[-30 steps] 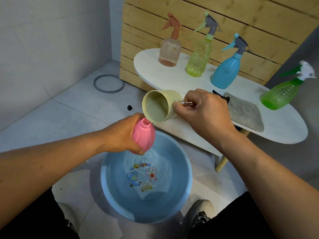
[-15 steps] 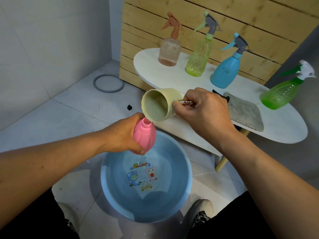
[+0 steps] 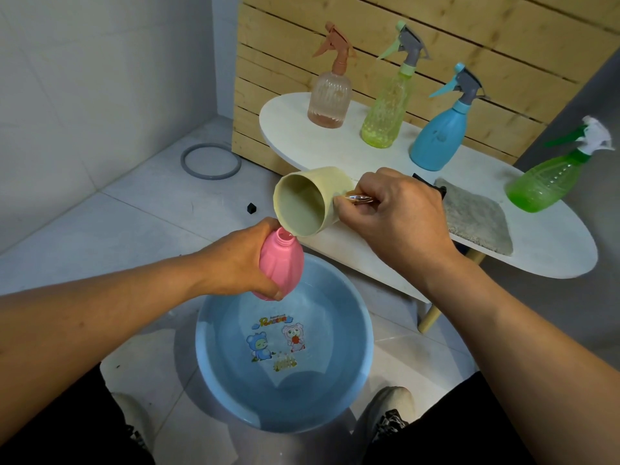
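Observation:
My left hand (image 3: pixel 240 263) grips a pink bottle (image 3: pixel 283 263) without a cap, held over a blue basin (image 3: pixel 355 357). My right hand (image 3: pixel 392 213) holds the shiny handle of a pale yellow cup (image 3: pixel 307 201). The cup is tipped on its side, and its lower rim sits right at the bottle's open mouth. Water lies in the basin, with cartoon stickers showing on its bottom.
A white oval table (image 3: pixel 553 260) stands behind the basin and carries a brownish-pink spray bottle (image 3: pixel 330 95), a yellow-green one (image 3: pixel 385 112), a blue one (image 3: pixel 443 135), a green one (image 3: pixel 550 182) and a grey cloth (image 3: pixel 476 216). A grey ring (image 3: pixel 211 161) and a small black piece (image 3: pixel 251 208) lie on the tiled floor. My shoes flank the basin.
The cup and the pink bottle have hardly moved. The ripples in the basin water have settled.

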The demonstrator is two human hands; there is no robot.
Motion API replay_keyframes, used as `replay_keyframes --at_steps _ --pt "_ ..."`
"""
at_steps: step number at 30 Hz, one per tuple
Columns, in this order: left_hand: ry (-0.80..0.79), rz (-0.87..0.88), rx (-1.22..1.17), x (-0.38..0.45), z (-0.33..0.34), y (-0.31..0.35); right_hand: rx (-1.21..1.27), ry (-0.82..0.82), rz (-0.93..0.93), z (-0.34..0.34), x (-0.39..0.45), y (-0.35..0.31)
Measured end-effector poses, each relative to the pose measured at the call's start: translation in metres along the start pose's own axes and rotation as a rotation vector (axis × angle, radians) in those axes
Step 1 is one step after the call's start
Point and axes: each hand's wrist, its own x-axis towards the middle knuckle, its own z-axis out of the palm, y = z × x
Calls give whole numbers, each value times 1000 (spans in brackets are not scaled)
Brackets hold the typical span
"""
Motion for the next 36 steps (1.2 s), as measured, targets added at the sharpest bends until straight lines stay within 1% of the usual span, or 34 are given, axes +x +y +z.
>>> replay_keyframes --at_steps 10,22,36 --pt "2 1 9 -1 0 0 -16 14 -27 0 -1 -1" --pt "3 -8 31 -1 0 3 -69 79 -81 3 -1 0" --pt "10 -3 32 -3 0 5 -105 117 -133 1 -2 -2"
